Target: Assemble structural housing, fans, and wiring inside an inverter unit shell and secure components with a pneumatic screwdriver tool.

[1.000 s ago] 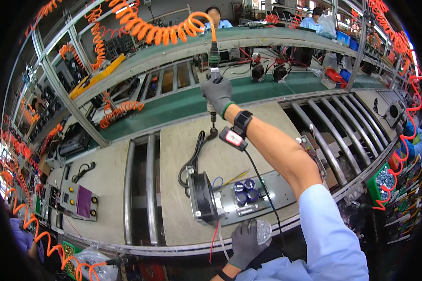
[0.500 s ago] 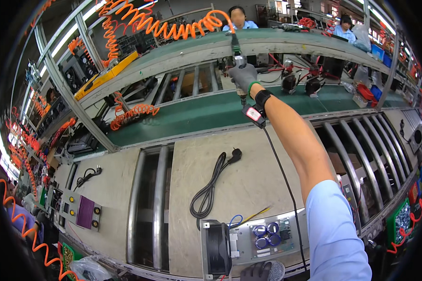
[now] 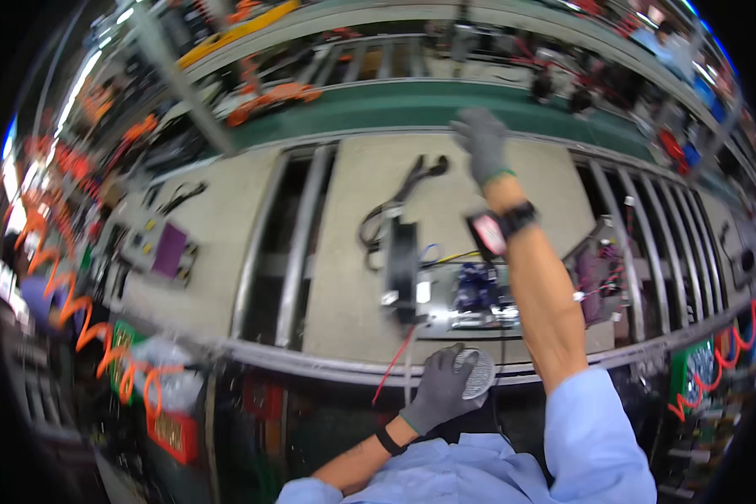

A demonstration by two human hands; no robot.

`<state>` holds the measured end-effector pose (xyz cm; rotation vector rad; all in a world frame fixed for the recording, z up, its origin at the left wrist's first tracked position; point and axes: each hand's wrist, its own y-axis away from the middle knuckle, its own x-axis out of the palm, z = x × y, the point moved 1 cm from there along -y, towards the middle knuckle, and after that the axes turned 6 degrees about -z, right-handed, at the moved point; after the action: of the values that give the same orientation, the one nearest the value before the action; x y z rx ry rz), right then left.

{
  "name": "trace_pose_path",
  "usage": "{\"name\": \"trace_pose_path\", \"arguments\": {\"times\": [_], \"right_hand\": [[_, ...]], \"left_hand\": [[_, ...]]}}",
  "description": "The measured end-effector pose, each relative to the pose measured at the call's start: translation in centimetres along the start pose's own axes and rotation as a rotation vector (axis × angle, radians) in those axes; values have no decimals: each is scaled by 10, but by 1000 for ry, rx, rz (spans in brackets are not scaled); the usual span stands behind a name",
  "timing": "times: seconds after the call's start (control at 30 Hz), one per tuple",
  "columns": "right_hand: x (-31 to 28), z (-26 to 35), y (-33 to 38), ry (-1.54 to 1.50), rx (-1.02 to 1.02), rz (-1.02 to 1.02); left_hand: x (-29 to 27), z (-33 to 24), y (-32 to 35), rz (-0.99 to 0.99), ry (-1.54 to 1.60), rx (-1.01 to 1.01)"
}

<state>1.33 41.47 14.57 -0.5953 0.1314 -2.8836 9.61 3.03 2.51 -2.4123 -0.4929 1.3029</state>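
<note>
Fingers of the grey-gloved left hand (image 3: pixel 439 390) were curled round the edge of a round, silvery-grey dish (image 3: pixel 480 375) at lower centre, just in front of the bench edge. The grey-gloved right hand (image 3: pixel 481 144) was raised at upper centre and blurred; nothing could be seen held in it, and how far it was opened could not be told. A black strap (image 3: pixel 518 219) was worn on the right wrist.

At the centre of the frame, a silver metal chassis (image 3: pixel 449 329) was laid on a flat, beige board (image 3: pixel 342 307), with a black, box-shaped fan (image 3: pixel 402 265) stood upright at its left end. Dark, cylindrical capacitors (image 3: pixel 476 287) were grouped on the chassis. A looped black power cable (image 3: pixel 407 183) was laid behind the fan, and a thin red wire (image 3: pixel 391 367) was hung below it. At left, a unit with a purple panel (image 3: pixel 170 249) was seen.
</note>
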Motion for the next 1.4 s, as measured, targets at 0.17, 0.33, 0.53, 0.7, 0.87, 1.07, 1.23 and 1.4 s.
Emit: {"name": "trace_pose_path", "arguments": {"times": [0.17, 0.33, 0.53, 0.7, 0.87, 1.07, 1.23, 1.4], "right_hand": [[-71, 40, 134, 299, -255, 318], [-178, -3, 189, 950, -285, 210], [-235, -45, 248, 958, -157, 212], [-206, -40, 286, 1034, -436, 196], [-191, -31, 305, 1228, -608, 112], [-188, -27, 310, 1292, -557, 141], [-185, -28, 312, 1290, -563, 166], [-182, -28, 313, 1252, -578, 170]], "left_hand": [[-73, -3, 68, -142, -45, -152], [-185, 24, 166, -553, -344, -411], [-302, 65, 313, -713, -940, -758], [-391, 141, 448, -629, -838, -655], [-424, 202, 529, -739, -1273, -1077], [-424, 162, 487, -710, -1490, -1141], [-324, 120, 324, -889, -976, -869], [-167, 61, 135, -391, -271, -426]]}}
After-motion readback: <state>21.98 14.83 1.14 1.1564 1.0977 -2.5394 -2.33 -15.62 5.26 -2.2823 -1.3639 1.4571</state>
